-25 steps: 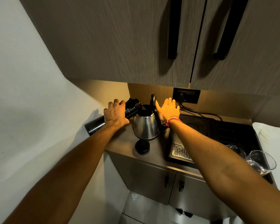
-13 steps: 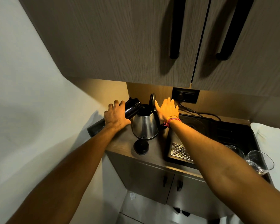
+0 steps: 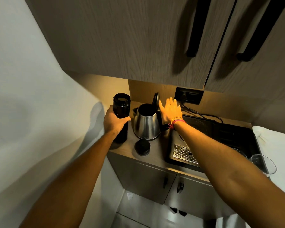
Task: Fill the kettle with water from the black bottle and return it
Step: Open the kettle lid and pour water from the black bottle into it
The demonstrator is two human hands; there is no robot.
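Note:
The black bottle (image 3: pixel 121 106) stands upright and uncapped at the counter's left end, with my left hand (image 3: pixel 114 121) wrapped around its middle. Just right of it sits the steel kettle (image 3: pixel 146 125), its black lid (image 3: pixel 156 100) flipped up and its mouth open. My right hand (image 3: pixel 170 110) is flat with fingers spread, its palm against the raised lid and the handle side of the kettle, gripping nothing. The bottle's round black cap (image 3: pixel 142 147) lies on the counter in front of the kettle.
A black sink (image 3: pixel 234 135) with a perforated metal drain tray (image 3: pixel 184 153) lies right of the kettle. Glasses (image 3: pixel 262 163) stand at the sink's front right. A wall socket (image 3: pixel 188 95) with cords sits behind. Wooden upper cabinets (image 3: pixel 138 38) hang low overhead; a wall closes the left.
The bottle was tilted with its mouth over the kettle; my left hand has swung it back upright to the left of the kettle. My right hand has stayed at the lid.

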